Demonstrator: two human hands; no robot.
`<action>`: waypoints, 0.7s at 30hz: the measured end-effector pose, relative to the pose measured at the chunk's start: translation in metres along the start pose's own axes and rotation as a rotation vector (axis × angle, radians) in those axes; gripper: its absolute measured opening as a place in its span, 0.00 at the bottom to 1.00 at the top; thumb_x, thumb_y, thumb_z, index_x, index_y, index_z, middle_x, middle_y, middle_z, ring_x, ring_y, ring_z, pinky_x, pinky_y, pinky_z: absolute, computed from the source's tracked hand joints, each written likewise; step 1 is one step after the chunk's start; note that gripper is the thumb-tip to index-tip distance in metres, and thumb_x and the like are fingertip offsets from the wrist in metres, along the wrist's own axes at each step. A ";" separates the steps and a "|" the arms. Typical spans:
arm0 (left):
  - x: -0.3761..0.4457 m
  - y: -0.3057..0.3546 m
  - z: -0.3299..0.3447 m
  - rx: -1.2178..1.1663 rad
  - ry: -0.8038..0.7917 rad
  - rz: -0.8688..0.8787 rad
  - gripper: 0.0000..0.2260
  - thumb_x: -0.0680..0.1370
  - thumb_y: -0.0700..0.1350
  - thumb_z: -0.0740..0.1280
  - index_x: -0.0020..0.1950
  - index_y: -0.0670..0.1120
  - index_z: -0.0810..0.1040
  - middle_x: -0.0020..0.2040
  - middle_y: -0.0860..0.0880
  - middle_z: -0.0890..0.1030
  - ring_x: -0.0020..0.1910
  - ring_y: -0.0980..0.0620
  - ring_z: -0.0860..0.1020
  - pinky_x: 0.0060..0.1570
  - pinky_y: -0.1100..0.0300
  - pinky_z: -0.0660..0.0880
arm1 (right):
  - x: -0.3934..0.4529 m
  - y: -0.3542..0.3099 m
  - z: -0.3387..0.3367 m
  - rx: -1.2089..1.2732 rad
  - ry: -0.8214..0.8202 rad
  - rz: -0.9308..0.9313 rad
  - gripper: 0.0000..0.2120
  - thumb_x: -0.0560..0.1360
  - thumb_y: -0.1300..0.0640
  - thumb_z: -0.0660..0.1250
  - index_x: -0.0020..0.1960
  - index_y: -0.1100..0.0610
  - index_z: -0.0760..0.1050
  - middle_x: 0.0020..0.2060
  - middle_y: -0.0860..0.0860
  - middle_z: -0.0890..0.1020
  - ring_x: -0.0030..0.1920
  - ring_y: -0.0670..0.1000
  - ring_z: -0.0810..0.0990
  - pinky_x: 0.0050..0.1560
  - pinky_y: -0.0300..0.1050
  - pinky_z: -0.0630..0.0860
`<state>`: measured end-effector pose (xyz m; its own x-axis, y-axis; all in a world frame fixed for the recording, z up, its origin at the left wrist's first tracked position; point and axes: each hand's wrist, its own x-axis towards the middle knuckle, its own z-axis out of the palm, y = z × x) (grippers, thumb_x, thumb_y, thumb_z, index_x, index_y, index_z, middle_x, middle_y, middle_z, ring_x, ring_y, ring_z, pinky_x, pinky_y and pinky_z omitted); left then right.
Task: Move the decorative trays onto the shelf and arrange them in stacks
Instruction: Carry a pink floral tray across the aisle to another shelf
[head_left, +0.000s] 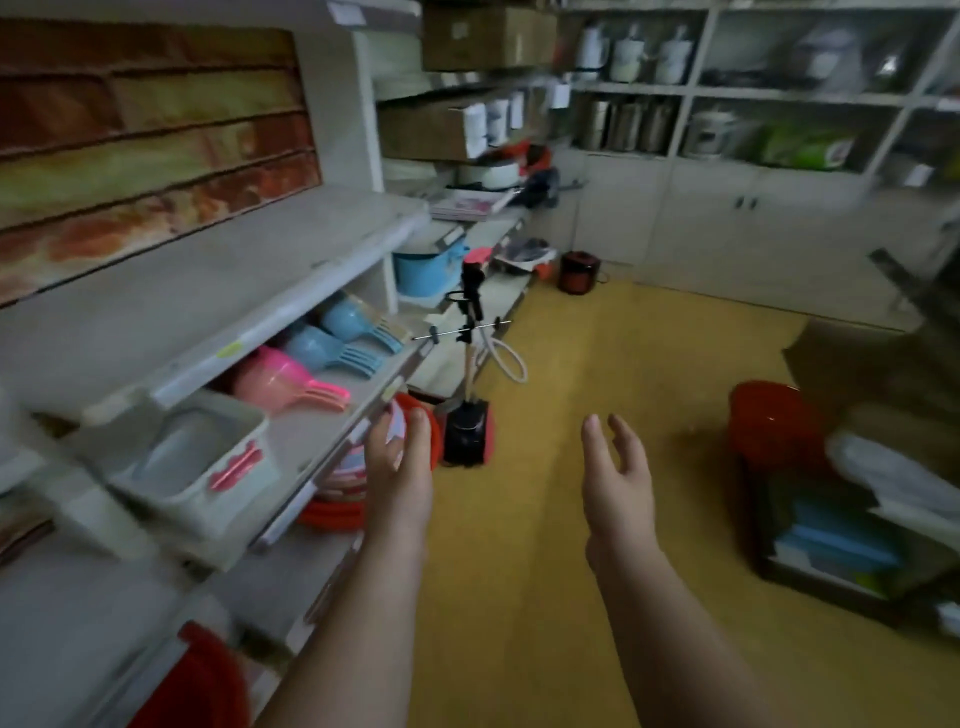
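Now both hands are out over the yellow floor (597, 364) — left hand (400, 457) and right hand (618, 467), fingers straight and relaxed, holding nothing. Trays (145, 135) lean stacked on the upper shelf (208, 291) at left — well apart from either hand.

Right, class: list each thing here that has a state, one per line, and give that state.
Left hand: open, fingers straight, holding nothing.
Right hand: open, fingers relaxed, holding nothing.
Trays: stacked on the top shelf.
Pink scoops: nested.
Cupboard doors: closed.
Cardboard box: open on the floor.
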<state>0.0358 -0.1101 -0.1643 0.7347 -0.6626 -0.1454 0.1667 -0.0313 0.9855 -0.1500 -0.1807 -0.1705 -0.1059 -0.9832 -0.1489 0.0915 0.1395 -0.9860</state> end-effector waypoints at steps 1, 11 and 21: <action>0.005 -0.005 0.022 -0.007 -0.023 0.002 0.42 0.66 0.82 0.66 0.78 0.66 0.71 0.77 0.55 0.76 0.72 0.49 0.77 0.72 0.38 0.75 | 0.017 -0.003 -0.014 -0.005 0.012 0.002 0.31 0.77 0.30 0.70 0.78 0.36 0.71 0.78 0.43 0.70 0.70 0.47 0.72 0.61 0.48 0.72; 0.020 -0.019 0.167 0.027 -0.162 -0.138 0.36 0.68 0.78 0.65 0.73 0.64 0.73 0.70 0.55 0.77 0.70 0.43 0.77 0.64 0.44 0.73 | 0.120 -0.017 -0.111 0.056 0.161 0.090 0.34 0.77 0.30 0.70 0.80 0.35 0.66 0.81 0.44 0.67 0.78 0.53 0.69 0.65 0.53 0.72; 0.063 -0.059 0.324 0.146 -0.387 -0.139 0.38 0.78 0.74 0.64 0.85 0.60 0.62 0.85 0.54 0.63 0.78 0.48 0.70 0.71 0.45 0.69 | 0.200 -0.016 -0.183 0.035 0.411 0.117 0.35 0.77 0.31 0.70 0.81 0.35 0.65 0.80 0.43 0.68 0.78 0.52 0.69 0.64 0.51 0.72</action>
<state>-0.1408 -0.3921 -0.2036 0.4063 -0.8757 -0.2610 0.1310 -0.2268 0.9651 -0.3542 -0.3583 -0.1981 -0.4778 -0.8311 -0.2845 0.1596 0.2364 -0.9585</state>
